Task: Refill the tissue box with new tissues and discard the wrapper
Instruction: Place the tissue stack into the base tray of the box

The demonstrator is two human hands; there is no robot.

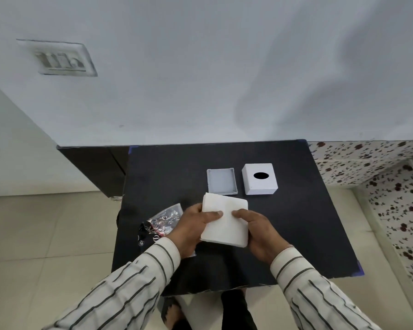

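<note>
A white stack of tissues (227, 228) is held above the black table (296, 222), gripped from both sides. My left hand (194, 228) clasps its left edge with the thumb on top. My right hand (258, 232) clasps its right edge. Just beyond the stack lies the grey open tray of the tissue box (221, 181), empty. To its right stands the white box cover (260, 179) with a black oval slot on top. The crumpled clear and black wrapper (159, 222) lies on the table left of my left hand, partly hidden by my wrist.
The table stands against a pale wall (200, 79). A dark cabinet (93, 167) is at the left, a floral-patterned surface (391, 175) at the right, and tiled floor (45, 234) around. My feet show below the table's near edge.
</note>
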